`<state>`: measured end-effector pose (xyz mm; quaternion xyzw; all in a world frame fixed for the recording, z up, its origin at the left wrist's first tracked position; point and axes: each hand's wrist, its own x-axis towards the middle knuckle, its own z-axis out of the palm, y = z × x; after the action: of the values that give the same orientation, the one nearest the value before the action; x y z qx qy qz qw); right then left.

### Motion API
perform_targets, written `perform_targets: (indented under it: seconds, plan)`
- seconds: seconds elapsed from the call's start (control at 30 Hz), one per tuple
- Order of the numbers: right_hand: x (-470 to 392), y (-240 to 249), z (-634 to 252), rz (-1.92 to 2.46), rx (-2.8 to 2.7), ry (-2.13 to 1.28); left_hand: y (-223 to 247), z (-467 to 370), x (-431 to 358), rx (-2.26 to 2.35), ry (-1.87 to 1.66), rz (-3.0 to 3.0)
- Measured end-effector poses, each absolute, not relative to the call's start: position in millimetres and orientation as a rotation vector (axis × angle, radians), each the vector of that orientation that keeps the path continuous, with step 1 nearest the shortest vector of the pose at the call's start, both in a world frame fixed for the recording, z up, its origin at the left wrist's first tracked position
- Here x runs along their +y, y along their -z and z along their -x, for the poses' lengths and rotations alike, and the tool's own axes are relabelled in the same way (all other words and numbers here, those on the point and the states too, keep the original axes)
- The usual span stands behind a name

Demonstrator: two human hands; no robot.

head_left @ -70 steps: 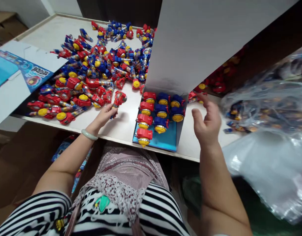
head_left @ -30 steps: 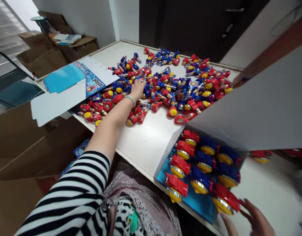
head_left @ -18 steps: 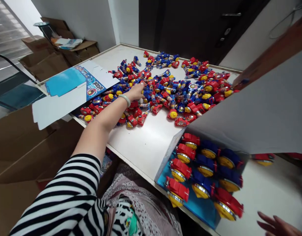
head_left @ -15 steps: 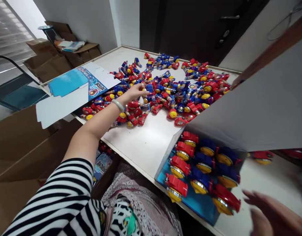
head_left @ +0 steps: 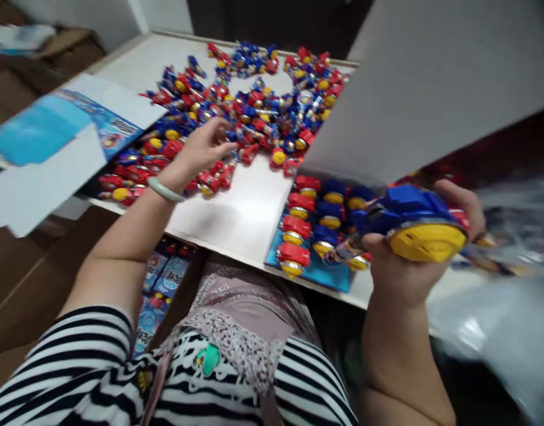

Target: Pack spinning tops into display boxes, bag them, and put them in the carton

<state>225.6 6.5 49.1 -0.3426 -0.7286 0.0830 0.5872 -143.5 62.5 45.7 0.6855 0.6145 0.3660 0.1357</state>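
My right hand (head_left: 407, 275) is raised in front of the display box and grips a blue toy spinning-top launcher (head_left: 416, 204) with a yellow round base and a clear stick-like end. That end points left over the box. My left hand (head_left: 205, 145) hovers at the near side of a heap of red and blue toys (head_left: 254, 112); its thumb and fingers are apart, and nothing shows between them. The display box (head_left: 329, 275) has a blue inside and holds rows of red and blue toys, yellow sides down. My right hand's toy partly hides its right rows.
The box's tall grey-white lid (head_left: 400, 83) stands up behind it. Flattened printed cartons (head_left: 45, 160) lie at the table's left. Clear plastic bags (head_left: 485, 319) are at the right, blurred. Below the table edge, an open carton holds printed blue boxes (head_left: 165, 278).
My right hand, bare at the right edge before, now holds up a blue toy near the box. My left hand has drawn back slightly from the heap. The view has shifted right.
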Motion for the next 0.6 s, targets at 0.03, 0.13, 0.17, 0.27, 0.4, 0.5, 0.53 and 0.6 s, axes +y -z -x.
perform_targets:
  seconds: [0.03, 0.13, 0.17, 0.27, 0.4, 0.5, 0.53, 0.6]
  plan:
    - [-3.3, -44.6, -246.1, 0.829, -1.693, -0.14, -25.7, 155.2, 72.9, 1.91, -0.829, -2.047]
    - [-36.0, -22.6, -288.9, 0.949, -1.718, 0.022, 30.4, 165.4, 89.4, 2.033, -0.272, -2.197]
    - [-46.3, -11.9, -295.1, 0.982, -1.747, 0.017, 43.3, 162.9, 89.9, 2.044, -0.159, -2.242]
    - [-69.8, 27.3, -292.5, 1.014, -1.804, -0.088, 60.3, 149.6, 85.3, 2.061, 0.031, -2.352]
    - [-79.9, 76.1, -274.0, 0.975, -1.739, -0.192, 55.7, 135.1, 80.7, 1.969, 0.194, -2.429]
    - [-77.5, 92.0, -273.9, 0.965, -1.762, -0.241, 52.0, 130.2, 76.0, 1.925, 0.214, -2.4]
    - [-75.6, 93.0, -275.9, 0.963, -1.782, -0.271, 51.5, 129.1, 73.7, 1.931, 0.15, -2.375]
    - [-70.9, 91.0, -279.0, 0.936, -1.841, -0.346, 50.1, 127.2, 68.7, 1.956, -0.114, -2.273]
